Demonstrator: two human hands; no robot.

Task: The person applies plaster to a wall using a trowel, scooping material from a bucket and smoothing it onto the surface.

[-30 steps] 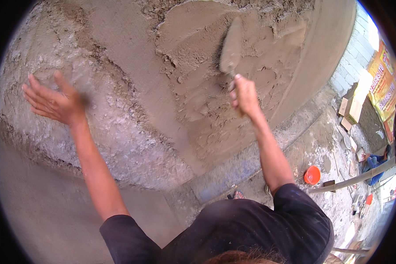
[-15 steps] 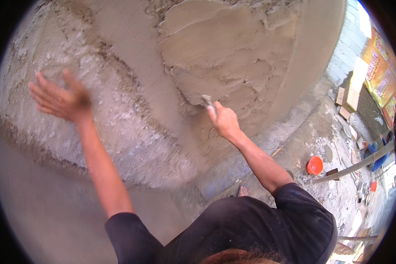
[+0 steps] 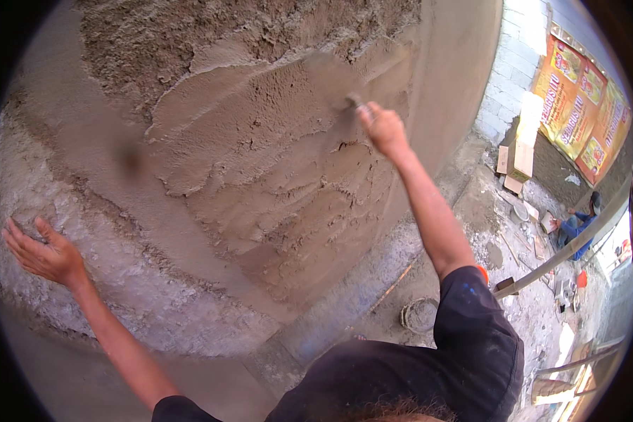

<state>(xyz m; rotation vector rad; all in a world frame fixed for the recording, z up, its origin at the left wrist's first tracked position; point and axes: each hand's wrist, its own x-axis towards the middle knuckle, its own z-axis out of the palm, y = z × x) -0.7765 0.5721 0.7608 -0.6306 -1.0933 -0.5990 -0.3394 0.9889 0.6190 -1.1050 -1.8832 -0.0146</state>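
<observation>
My right hand (image 3: pixel 385 132) grips the handle of a plastering trowel (image 3: pixel 352 100). Its blade is blurred and lies against wet grey-brown mortar (image 3: pixel 274 133) spread over the wall. The mortar is ridged and lumpy in the middle. Rougher, darker mortar (image 3: pixel 155 42) shows above it. At far left, my left hand (image 3: pixel 49 252) is empty, its fingers stretched out near a rough whitish strip (image 3: pixel 126 288) of wall. I cannot tell whether it touches that surface.
Behind my right arm stands a bucket (image 3: pixel 419 316), and an orange container (image 3: pixel 482 273) shows partly. Farther right are a cardboard box (image 3: pixel 520 162), a slanting pole (image 3: pixel 570 246), a crouching person in blue (image 3: pixel 575 224) and a colourful banner (image 3: pixel 582 98). Rubble covers the ground.
My right hand has swept the trowel up the mortar, and that arm is straighter. My left hand is now lower and farther left. The view has shifted, bringing in more of the upper wall.
</observation>
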